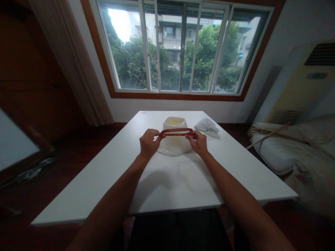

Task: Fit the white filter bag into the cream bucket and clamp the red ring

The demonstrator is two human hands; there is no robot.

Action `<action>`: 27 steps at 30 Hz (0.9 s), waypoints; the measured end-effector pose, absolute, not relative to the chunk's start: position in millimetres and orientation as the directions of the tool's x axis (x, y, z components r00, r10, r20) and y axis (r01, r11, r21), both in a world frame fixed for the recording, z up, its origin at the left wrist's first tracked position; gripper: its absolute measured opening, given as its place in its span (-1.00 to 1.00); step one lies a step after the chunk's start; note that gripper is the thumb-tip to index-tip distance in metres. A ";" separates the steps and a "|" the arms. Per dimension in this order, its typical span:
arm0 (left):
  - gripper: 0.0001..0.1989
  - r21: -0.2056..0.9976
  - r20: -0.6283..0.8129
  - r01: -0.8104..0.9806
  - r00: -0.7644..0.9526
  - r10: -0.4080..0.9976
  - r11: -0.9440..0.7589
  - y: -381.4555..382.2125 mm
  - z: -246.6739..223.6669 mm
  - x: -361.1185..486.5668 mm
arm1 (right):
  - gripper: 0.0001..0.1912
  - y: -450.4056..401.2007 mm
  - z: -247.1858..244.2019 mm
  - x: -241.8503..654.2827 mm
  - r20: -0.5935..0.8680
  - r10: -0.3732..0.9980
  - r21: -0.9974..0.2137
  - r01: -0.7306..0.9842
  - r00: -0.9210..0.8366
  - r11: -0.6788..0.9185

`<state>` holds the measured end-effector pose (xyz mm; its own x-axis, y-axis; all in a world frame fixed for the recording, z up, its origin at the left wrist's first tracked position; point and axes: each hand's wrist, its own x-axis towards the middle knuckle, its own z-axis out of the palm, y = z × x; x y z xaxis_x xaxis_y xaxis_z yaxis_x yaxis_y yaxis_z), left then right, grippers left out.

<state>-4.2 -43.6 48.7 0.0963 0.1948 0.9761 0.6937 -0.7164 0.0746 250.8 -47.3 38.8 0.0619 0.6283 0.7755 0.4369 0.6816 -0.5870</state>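
One white table (172, 188) fills the middle of the room. Beyond its far edge is a wide window (180, 48), with trees and a building outside. To the table's left hangs a curtain (65, 52); to its right stand an air conditioner (300, 76) and, nearer, a padded seat (309, 150) under loose cloth. On the table's far half sits a pale hat (174, 145), brim down and open at the top. A crumpled grey cloth (206, 125) lies toward the table's far right corner. The left hand (149, 139) and the right hand (199, 141) are over the table, each with thumb and fingers clamped on one end of a reddish-brown band (178, 129). That band is a narrow loop, held level above the table's far half, overlapping the hat in view; whether the two touch I cannot tell.
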 end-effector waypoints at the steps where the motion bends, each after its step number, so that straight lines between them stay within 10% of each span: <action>1: -0.77 0.077 0.975 0.694 0.096 0.198 -0.716 -43.5 48.9 -4.7 | -0.80 -46.7 38.6 251.5 0.772 0.634 -0.590 0.430 0.053 0.683; 22: -0.83 0.140 0.945 0.649 0.138 0.297 -0.748 -42.6 47.1 -2.6 | -0.76 -41.6 35.1 252.7 0.789 0.612 -0.568 0.446 0.055 0.692; 27: -0.73 0.488 0.869 0.621 -0.278 0.410 -0.613 -31.4 59.0 -21.2 | -0.65 -43.6 35.3 252.4 0.790 0.605 -0.594 0.369 0.099 0.715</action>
